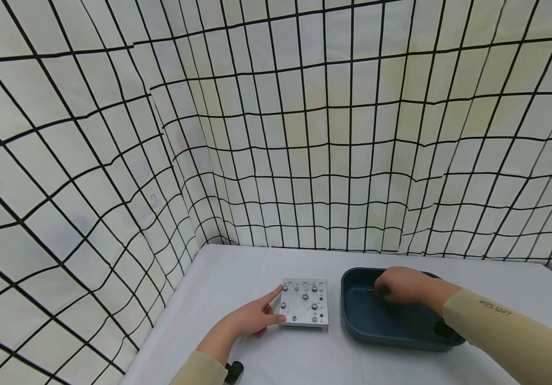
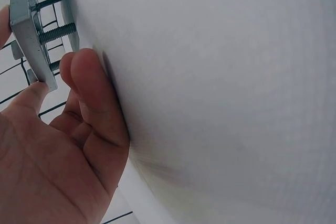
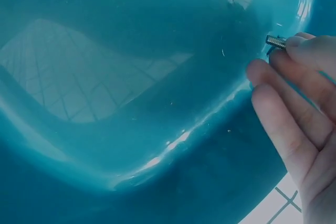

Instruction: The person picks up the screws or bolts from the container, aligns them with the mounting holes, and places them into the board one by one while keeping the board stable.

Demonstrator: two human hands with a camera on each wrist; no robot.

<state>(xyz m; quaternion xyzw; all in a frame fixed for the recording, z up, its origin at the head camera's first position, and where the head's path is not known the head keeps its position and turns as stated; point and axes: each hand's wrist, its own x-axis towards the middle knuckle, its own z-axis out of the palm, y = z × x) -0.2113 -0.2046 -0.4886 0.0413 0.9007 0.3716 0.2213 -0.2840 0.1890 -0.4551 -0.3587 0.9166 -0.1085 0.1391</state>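
A square metal plate (image 1: 303, 302) with several bolts in its top lies on the white table. My left hand (image 1: 253, 316) is at the plate's left side, index finger and thumb resting against its edge and near corner. In the left wrist view, threaded bolt ends (image 2: 58, 33) stick out under the plate (image 2: 26, 22), and the other fingers are bent beside it on the table. Over the blue tray (image 1: 396, 342), my right hand (image 1: 403, 286) pinches a small screw (image 3: 275, 41) between thumb and fingers. Its threaded end shows; the fingers hide its head.
The tray stands to the right of the plate, with a gap of white table (image 1: 334, 353) between them. A dark wrist strap piece (image 1: 234, 371) sits by the left sleeve. White walls with black grid lines (image 1: 326, 144) rise behind and at left.
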